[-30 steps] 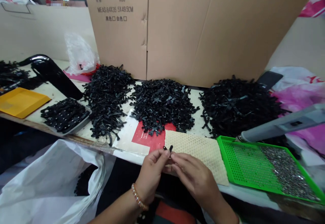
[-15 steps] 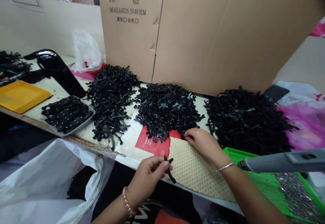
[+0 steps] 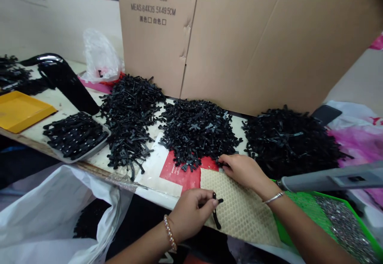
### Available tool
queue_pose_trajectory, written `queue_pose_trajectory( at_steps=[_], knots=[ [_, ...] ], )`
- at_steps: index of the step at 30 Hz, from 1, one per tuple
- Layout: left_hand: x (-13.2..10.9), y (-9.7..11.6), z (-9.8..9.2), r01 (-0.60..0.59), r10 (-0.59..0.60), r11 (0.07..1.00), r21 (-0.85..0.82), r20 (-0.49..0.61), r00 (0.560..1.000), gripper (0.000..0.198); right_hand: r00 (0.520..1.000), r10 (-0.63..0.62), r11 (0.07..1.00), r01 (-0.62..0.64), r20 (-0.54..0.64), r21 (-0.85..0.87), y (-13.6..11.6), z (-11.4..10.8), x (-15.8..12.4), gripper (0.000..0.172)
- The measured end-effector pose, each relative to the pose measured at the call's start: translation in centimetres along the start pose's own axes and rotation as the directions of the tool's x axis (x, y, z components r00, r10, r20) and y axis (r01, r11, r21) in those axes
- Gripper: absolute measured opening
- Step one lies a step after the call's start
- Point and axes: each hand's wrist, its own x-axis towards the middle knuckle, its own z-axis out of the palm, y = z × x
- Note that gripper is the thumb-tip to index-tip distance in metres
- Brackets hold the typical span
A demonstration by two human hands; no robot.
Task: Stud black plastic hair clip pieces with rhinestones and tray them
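Between the thumb and fingers of my left hand [image 3: 193,213] is a small black Y-shaped plastic piece [image 3: 216,219], its long leg pointing down, over the left edge of a beige honeycomb-patterned mat [image 3: 239,210]. My right hand [image 3: 243,171] reaches to the front right edge of the middle pile of black pieces [image 3: 199,130]. Its fingertips are pinched together there against black parts; what they grip is hidden. Under the front of that pile lies a red and white sheet [image 3: 172,174].
More black pieces are heaped at right [image 3: 291,144] and left [image 3: 128,114]. A filled tray [image 3: 106,136] sits near the table edge. A grey powered screwdriver [image 3: 329,178] extends over a green basket [image 3: 353,208] of small metal parts. A cardboard sheet [image 3: 239,44] stands behind.
My left hand has moved right and slightly down with the black piece, now over the mat's edge. My right hand stays at the pile's edge. The view has shifted a little.
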Motion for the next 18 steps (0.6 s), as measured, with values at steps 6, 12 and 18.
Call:
queue_pose_trajectory(
  at_steps=[6,12,18],
  knots=[
    [-0.8,2.6,-0.5,-0.055,0.062,0.995,0.078,-0.079,0.995,0.021,0.984,0.108,0.549,0.062,-0.144,0.834,-1.0,-0.7,-4.5,0.027],
    [-2.6,4.3,-0.4,0.010,-0.016,0.997,-0.077,-0.071,0.997,0.027,0.997,0.080,0.106,0.002,-0.011,0.994,-5.2,0.4,-8.3,0.026],
    [-3.5,4.1,1.3,0.097,-0.125,0.975,-0.202,-0.132,0.983,0.032,0.982,0.178,-0.008,0.059,-0.057,0.998,-6.2,1.5,-8.7,0.030]
  ],
)
